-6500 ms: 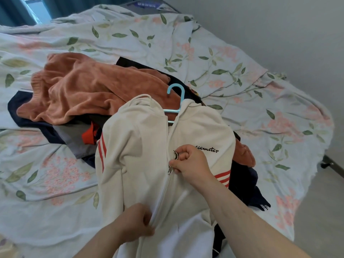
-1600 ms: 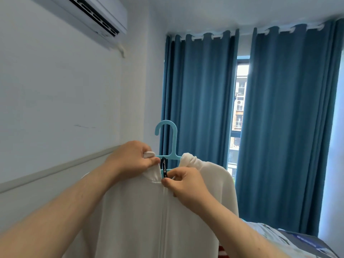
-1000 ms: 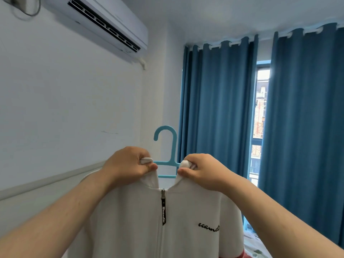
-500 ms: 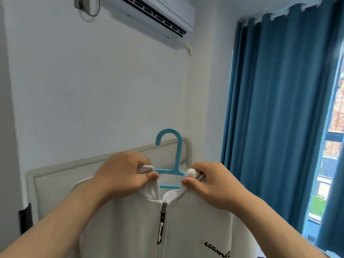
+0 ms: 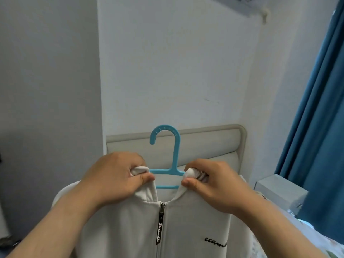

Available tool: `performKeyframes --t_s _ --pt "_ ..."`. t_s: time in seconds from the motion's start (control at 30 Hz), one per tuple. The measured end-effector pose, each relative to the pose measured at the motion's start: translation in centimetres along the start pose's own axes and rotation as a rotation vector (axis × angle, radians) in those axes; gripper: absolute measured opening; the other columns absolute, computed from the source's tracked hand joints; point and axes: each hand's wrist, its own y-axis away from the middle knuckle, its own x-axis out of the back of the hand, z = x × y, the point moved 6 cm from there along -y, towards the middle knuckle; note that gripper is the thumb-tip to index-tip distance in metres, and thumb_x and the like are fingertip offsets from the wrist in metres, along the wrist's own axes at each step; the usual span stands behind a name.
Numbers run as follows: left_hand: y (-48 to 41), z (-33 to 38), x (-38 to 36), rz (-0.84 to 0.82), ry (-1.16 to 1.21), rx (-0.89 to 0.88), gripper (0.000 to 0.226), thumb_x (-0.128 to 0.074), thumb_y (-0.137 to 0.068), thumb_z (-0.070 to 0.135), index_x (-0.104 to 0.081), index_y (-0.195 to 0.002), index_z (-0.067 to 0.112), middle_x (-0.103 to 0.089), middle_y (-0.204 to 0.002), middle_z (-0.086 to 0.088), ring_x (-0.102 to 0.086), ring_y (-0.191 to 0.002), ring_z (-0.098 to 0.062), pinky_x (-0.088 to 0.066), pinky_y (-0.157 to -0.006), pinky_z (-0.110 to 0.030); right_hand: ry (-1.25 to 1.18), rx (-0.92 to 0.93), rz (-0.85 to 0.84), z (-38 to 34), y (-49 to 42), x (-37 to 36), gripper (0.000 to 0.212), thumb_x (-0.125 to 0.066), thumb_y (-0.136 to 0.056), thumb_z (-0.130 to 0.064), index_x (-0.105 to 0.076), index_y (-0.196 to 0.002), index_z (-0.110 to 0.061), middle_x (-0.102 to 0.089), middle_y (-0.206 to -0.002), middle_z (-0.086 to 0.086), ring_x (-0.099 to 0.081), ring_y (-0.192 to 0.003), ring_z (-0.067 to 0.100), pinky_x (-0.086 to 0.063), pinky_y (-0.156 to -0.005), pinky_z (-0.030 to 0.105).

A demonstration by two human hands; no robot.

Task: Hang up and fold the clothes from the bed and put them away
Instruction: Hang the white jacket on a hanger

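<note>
A white zip-up jacket [image 5: 186, 224] hangs on a light blue plastic hanger [image 5: 173, 155], held up in the air in front of me. Its zip is closed to the collar, with a black pull tab hanging down. My left hand [image 5: 115, 175] grips the left side of the collar. My right hand [image 5: 210, 183] pinches the right side of the collar. The hanger's hook sticks up between my hands, free of any rail. The jacket's lower part runs out of the frame.
A padded beige headboard [image 5: 214, 144] stands behind the hanger against a white wall. Blue curtains [image 5: 320, 127] hang at the right. A grey bedside unit [image 5: 279, 190] sits at the right, with floral bedding [image 5: 305, 231] below it. An air conditioner's edge [image 5: 245, 4] shows at top right.
From zipping the jacket on the bed, I lifted it on its hanger. My right hand left the zip for the collar. My view has since swung left from the curtains to the headboard wall.
</note>
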Motion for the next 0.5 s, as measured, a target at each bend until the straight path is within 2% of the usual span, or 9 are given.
performKeyframes --t_s 0.1,0.23,0.37,0.5 --pt "1.2 -1.7 0.8 0.012 -0.027 0.072 0.037 -0.051 -0.068 0.067 -0.061 -0.065 0.032 -0.062 -0.078 0.02 -0.057 -0.073 -0.005 -0.049 -0.069 -0.032 -0.027 0.045 -0.016 -1.1 -1.1 -1.8 0.028 -0.06 -0.08 -0.059 -0.059 -0.1 -0.04 -0.064 -0.077 -0.02 -0.058 -0.076 0.002 -0.049 -0.067 0.027" --pt "3.1 -2.4 2.3 0.025 -0.087 0.151 0.056 -0.043 -0.064 0.075 -0.066 -0.074 0.025 -0.062 -0.074 0.014 -0.059 -0.077 -0.009 -0.05 -0.072 -0.036 -0.046 0.075 -0.042 -2.1 -1.6 -3.0 0.022 -0.066 -0.085 -0.053 -0.064 -0.099 -0.037 -0.065 -0.078 -0.019 -0.059 -0.078 0.002 -0.05 -0.067 0.028" --pt "5.8 -2.1 4.0 0.075 -0.087 0.219 0.044 -0.048 -0.066 0.071 -0.065 -0.07 0.031 -0.062 -0.079 0.022 -0.058 -0.074 -0.004 -0.048 -0.069 -0.031 -0.102 0.117 -0.033 -3.8 -1.3 -3.6 0.037 -0.053 -0.075 -0.067 -0.061 -0.097 -0.038 -0.064 -0.084 -0.024 -0.059 -0.078 0.002 -0.051 -0.065 0.029" --pt "9.1 -1.1 5.2 0.104 -0.156 0.287 0.035 -0.05 -0.07 0.067 -0.062 -0.067 0.034 -0.062 -0.072 0.017 -0.058 -0.075 -0.007 -0.047 -0.069 -0.031 -0.142 0.136 -0.055 -5.5 -0.4 -4.2 0.039 -0.054 -0.074 -0.065 -0.066 -0.089 -0.031 -0.066 -0.077 -0.014 -0.06 -0.075 0.006 -0.054 -0.067 0.039"
